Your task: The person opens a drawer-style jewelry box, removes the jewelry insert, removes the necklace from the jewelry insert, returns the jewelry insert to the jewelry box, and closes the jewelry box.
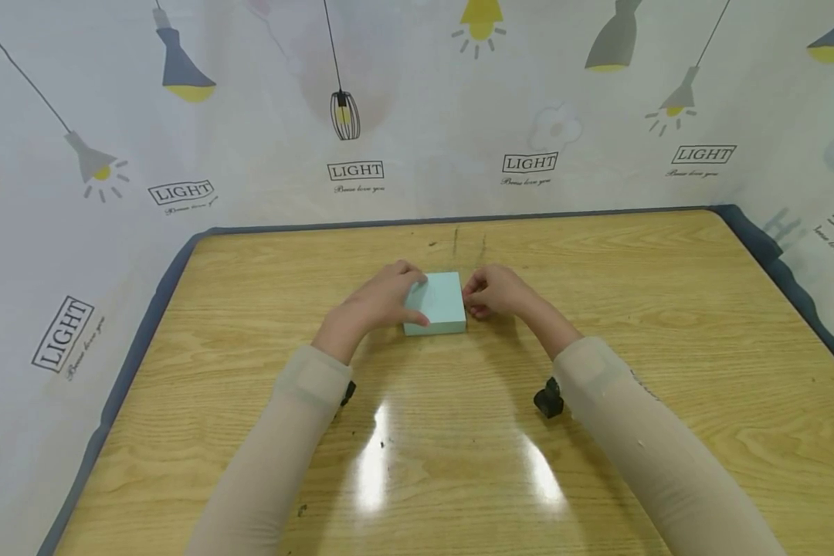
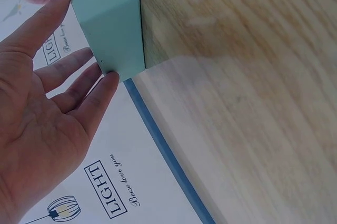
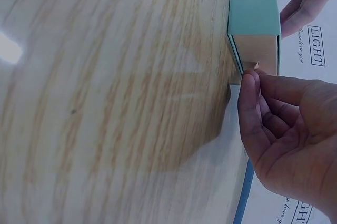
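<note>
A flat mint-green box (image 1: 439, 297) lies on the wooden table. My left hand (image 1: 382, 297) holds it from the left, thumb at the near side and fingers toward the far side. In the left wrist view, the thumb and fingertips (image 2: 111, 76) of that hand span the green box (image 2: 108, 18). At the box's right end is my right hand (image 1: 496, 292). The right wrist view shows a brown cardboard end panel (image 3: 258, 50) framed by the green cover. There my right hand (image 3: 289, 129) pinches a small brown tab (image 3: 256, 66) between thumb and forefinger.
The wooden table (image 1: 250, 309) has a dark blue edging (image 1: 320, 225) along its back. Behind it hangs a pale backdrop (image 1: 431, 100) printed with lamps and lettering. Dark wrist-camera parts (image 1: 549, 398) show below the right sleeve.
</note>
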The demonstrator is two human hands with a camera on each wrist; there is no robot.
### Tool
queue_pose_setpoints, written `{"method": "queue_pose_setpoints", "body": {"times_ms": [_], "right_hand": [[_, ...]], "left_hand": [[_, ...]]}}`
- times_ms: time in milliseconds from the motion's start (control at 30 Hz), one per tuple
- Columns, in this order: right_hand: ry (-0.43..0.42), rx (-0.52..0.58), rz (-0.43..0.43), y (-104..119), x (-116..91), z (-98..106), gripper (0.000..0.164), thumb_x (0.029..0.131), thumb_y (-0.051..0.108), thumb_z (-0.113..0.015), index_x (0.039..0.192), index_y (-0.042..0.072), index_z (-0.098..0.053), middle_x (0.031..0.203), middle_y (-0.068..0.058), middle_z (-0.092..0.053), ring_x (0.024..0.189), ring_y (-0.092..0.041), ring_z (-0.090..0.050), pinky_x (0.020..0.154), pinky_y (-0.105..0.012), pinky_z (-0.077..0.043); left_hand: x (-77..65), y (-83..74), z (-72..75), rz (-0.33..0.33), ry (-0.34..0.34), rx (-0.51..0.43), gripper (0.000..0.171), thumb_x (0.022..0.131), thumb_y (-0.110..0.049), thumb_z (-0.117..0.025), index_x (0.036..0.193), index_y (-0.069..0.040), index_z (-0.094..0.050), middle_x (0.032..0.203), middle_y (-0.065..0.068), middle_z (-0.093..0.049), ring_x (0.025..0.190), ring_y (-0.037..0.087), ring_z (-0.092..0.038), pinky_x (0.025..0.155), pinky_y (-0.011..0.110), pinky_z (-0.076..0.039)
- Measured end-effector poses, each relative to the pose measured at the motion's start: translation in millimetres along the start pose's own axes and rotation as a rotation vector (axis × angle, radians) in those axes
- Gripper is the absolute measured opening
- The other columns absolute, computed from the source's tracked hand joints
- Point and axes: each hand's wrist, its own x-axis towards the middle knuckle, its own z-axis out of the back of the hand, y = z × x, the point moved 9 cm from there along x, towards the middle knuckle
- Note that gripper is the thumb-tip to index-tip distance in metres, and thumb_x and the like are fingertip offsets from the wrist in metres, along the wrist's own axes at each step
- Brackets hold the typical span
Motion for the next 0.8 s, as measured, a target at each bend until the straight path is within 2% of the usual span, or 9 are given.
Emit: {"method": "queue_pose_setpoints", "body": {"times_ms": [800], "right_hand": [[0.010,0.023,-0.001,-1.0,-1.9,-0.5,0.015,0.101,0.004,-0.054,0.107,-0.007,-0.064,0.100,-0.017,-0.066,0.079,-0.016,-0.065,0.076,-0.029,-0.061]], "left_hand": [[-2.0,-1.8,1.5,0.005,0.002,0.005,0.076,0.085,-0.038,-0.079,0.148,-0.010,-0.045,0.150,0.008,-0.041,0.138,0.026,-0.041,0.117,0.041,-0.039]]}}
